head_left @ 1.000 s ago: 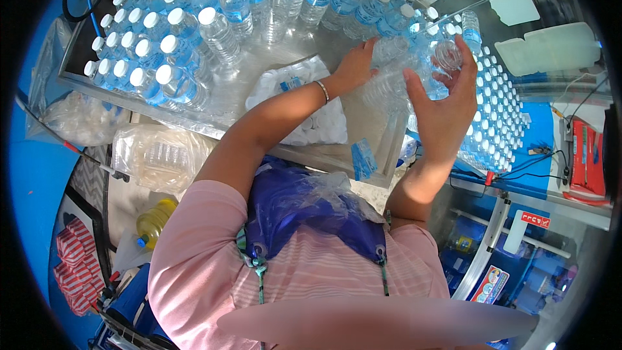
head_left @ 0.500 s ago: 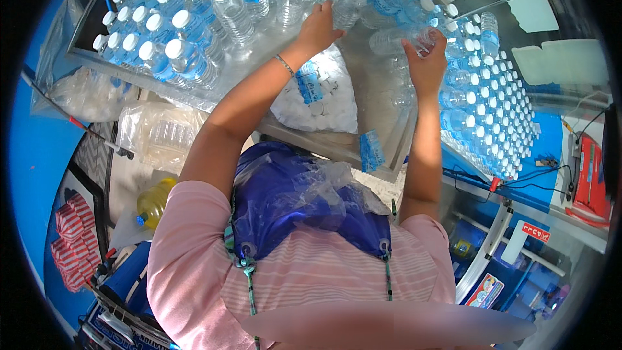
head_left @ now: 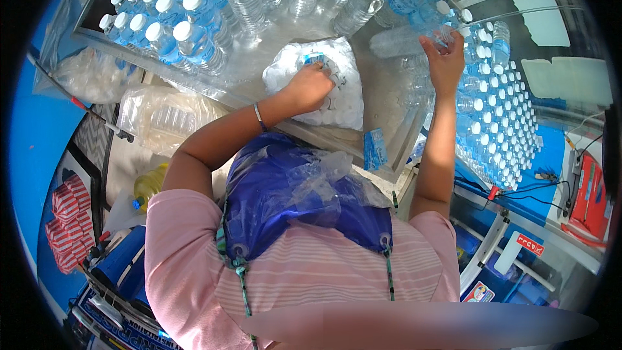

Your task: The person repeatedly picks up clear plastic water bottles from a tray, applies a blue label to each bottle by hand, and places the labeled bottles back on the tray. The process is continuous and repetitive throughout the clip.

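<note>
Nearest, the person's left hand [head_left: 311, 87] sits bunched on a clear bag of small white caps [head_left: 345, 109]; whether it pinches anything, I can't tell from here. Beyond, the right hand [head_left: 446, 65] narrowly grips one end of a clear, ribbed plastic bottle [head_left: 392, 43], sideways over the grey metal tray [head_left: 379, 98]. It looks light, slick and easily dented, likely best held at its stiffer ends. Behind stand blue-labelled, white-capped bottles [head_left: 202, 48].

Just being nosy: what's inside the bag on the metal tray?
Small white pieces, apparently caps, fill the bag. The left hand covers part; anything there or deeper down is hidden.
</note>
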The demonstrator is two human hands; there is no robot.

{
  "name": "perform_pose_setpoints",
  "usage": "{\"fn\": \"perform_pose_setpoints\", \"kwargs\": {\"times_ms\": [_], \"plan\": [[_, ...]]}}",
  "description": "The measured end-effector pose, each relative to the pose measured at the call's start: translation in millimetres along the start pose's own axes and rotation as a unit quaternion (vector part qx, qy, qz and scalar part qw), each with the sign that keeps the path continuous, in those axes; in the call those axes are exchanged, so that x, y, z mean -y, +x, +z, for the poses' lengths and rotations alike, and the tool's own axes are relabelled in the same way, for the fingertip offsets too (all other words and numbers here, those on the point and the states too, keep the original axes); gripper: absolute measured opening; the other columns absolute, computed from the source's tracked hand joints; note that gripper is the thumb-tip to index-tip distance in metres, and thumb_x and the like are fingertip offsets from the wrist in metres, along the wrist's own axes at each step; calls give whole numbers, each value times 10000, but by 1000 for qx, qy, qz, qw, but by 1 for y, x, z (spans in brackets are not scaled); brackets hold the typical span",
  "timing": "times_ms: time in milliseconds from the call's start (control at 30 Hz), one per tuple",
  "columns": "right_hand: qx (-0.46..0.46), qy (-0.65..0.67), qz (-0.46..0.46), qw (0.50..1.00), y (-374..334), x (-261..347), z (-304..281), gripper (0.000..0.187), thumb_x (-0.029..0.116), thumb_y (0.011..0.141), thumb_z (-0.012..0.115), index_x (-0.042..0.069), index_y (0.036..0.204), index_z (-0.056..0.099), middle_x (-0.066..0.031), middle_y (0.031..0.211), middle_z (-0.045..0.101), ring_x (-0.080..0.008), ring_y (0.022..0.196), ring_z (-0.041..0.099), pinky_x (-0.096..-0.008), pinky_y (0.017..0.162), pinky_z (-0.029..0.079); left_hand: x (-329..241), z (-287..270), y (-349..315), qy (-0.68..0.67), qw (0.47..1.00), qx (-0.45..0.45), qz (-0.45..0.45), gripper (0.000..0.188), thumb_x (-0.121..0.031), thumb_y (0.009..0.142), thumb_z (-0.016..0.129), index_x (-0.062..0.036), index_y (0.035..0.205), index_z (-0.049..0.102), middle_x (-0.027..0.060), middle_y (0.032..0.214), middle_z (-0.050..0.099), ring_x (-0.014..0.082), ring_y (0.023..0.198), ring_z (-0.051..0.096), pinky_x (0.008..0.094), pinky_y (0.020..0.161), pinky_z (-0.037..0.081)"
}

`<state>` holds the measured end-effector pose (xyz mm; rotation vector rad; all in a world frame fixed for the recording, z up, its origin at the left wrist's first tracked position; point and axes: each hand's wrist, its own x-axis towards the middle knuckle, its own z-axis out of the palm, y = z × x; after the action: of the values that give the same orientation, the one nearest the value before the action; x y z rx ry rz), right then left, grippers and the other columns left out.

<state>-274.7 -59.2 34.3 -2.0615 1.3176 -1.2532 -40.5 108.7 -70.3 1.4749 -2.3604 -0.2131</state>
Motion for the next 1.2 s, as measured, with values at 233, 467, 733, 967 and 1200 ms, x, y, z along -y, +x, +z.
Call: {"fn": "perform_pose_setpoints", "kwargs": {"times_ms": [233, 467, 733, 967, 1200], "plan": [[43, 29, 42, 998, 3, 4, 0, 632, 245, 764, 829, 26, 1257, 500, -136, 1057, 674, -184, 891, 668, -296, 730, 534, -3, 4, 0, -74, 997, 4, -3, 162, -70, 738, 635, -35, 896, 635, 158, 964, 594, 326, 991, 580, 403, 887, 465], [186, 400, 303, 845, 9, -44, 7, 465, 341, 912, 643, 35, 1240, 519, -219, 1108, 650, -218, 821, 661, -311, 678, 536, -3, -1, 1, -57, 994, -20, 87, 88, -94, 771, 586, -40, 772, 656, 126, 949, 556, 305, 1007, 571, 397, 847, 476], [226, 682, 479, 505, -43, -110, 40, 611, 469, 956, 471, -52, 1276, 489, -310, 1124, 581, -255, 735, 594, -309, 632, 484, -5, -7, 3, -81, 990, -8, 118, 104, -122, 745, 614, -26, 706, 621, 114, 879, 534, 284, 941, 555, 384, 806, 467], [210, 701, 469, 495, -45, -106, 24, 616, 449, 953, 482, -60, 1299, 458, -312, 1094, 583, -240, 739, 603, -280, 611, 489, -2, -13, 10, -66, 988, 35, 137, 106, -124, 721, 643, -37, 667, 620, 105, 891, 546, 277, 953, 556, 382, 832, 467], [212, 635, 474, 571, -46, -56, -12, 632, 493, 942, 496, -32, 1294, 485, -249, 1065, 622, -239, 735, 634, -308, 630, 531, -2, -12, 24, -71, 976, 110, 175, 105, -124, 684, 680, -35, 700, 627, 115, 868, 559, 298, 935, 576, 406, 862, 467]]}}
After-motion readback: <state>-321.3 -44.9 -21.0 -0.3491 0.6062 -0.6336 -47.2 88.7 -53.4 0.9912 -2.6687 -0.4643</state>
